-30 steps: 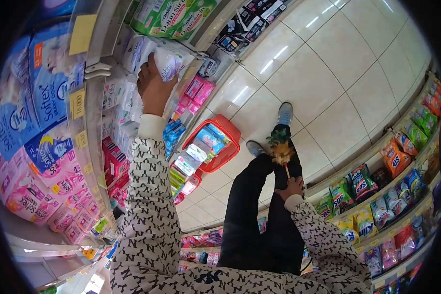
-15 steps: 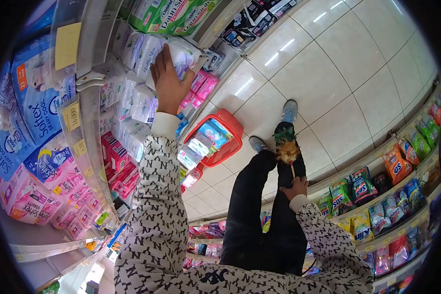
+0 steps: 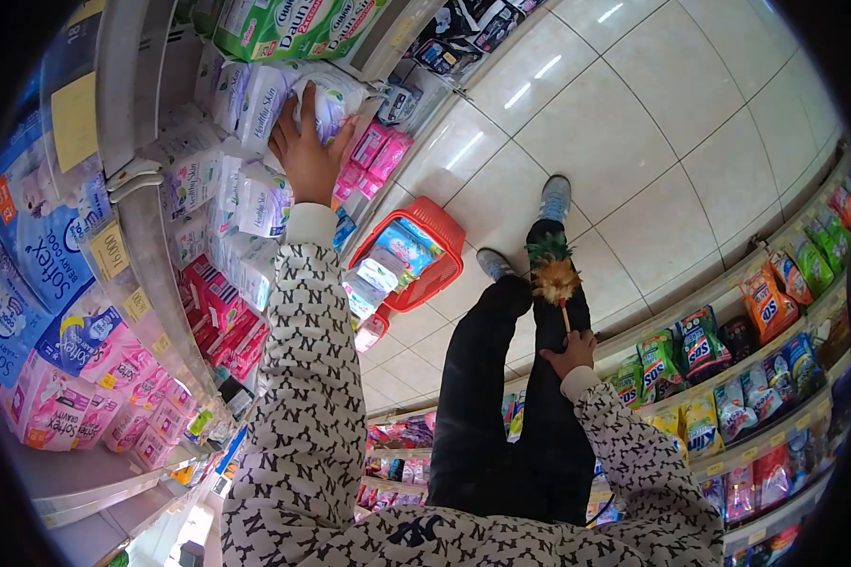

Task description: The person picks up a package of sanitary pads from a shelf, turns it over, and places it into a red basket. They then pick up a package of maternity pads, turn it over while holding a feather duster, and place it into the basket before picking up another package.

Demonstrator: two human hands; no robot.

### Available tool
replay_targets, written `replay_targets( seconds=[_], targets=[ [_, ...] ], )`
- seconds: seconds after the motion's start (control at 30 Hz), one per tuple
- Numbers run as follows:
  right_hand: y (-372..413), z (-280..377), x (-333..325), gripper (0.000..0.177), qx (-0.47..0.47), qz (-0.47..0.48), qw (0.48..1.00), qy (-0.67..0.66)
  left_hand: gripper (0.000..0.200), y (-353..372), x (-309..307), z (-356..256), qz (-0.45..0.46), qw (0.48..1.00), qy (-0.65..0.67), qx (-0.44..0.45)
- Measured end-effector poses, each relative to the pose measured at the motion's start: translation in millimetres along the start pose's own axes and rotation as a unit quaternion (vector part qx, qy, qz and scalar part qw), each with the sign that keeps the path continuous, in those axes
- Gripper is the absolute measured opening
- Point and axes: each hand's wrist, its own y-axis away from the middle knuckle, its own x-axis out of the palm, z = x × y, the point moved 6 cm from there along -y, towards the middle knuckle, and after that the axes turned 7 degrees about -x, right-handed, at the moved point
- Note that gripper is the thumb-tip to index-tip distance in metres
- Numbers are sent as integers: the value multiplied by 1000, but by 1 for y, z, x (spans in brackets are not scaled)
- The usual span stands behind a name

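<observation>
On the shelf at the upper left, my left hand point(image 3: 310, 159) rests with spread fingers on a white and purple pack point(image 3: 334, 102) of what look like sanitary pads. Beside it stands a matching pack marked Healthy Skin point(image 3: 263, 106), and more of the same packs point(image 3: 260, 200) sit just below the hand. Over my thigh, my right hand point(image 3: 569, 353) is closed around the thin stick of a small feather duster point(image 3: 555, 278). Its brown and green feathers point away from me, toward my shoe.
A red basket point(image 3: 457, 244) holding packaged goods stands on the tiled floor beside the left shelf. Blue Softex packs point(image 3: 57, 255) and pink packs point(image 3: 52, 402) fill the nearer left shelf. Detergent pouches point(image 3: 698, 348) line the curved-looking shelf at right. Green Charm packs point(image 3: 293, 26) lie above my left hand.
The view has shifted slightly, moving the shelf goods left in the picture. My left hand's fingers have shifted a little on the pack. My right hand keeps its hold on the feather duster.
</observation>
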Motion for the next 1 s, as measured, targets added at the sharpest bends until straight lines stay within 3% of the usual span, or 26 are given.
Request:
replay_targets(
  seconds=[0.3, 0.5, 0.6, 0.7, 0.77, 0.9, 1.0],
  targets=[
    [-1, 1, -2, 51, 19, 29, 999, -21, 72, -13, 3, 10, 58, 994, 87, -18],
    [-3, 0, -2, 51, 25, 28, 999, -16, 88, 0, -9, 4, 37, 997, -38, -51],
    [-2, -3, 1, 51, 14, 8, 1000, -23, 93, -4, -22, 5, 19, 996, 1, -90],
    [-4, -4, 2, 53, 0, -30, 999, -32, 71, -8, -15, 5, 26, 994, 96, -45],
    [-5, -2, 2, 51, 11, 5, 999, -39, 50, -10, -3, 6, 12, 994, 99, -32],
    [-5, -5, 2, 50, 6, 5, 999, -41, 43, -25, 8, 22, -8, 994, 68, -83],
    [-4, -5, 1, 50, 10, -2, 999, -33, 42, -35, 0, 25, -26, 998, 1, -59]
  ],
)
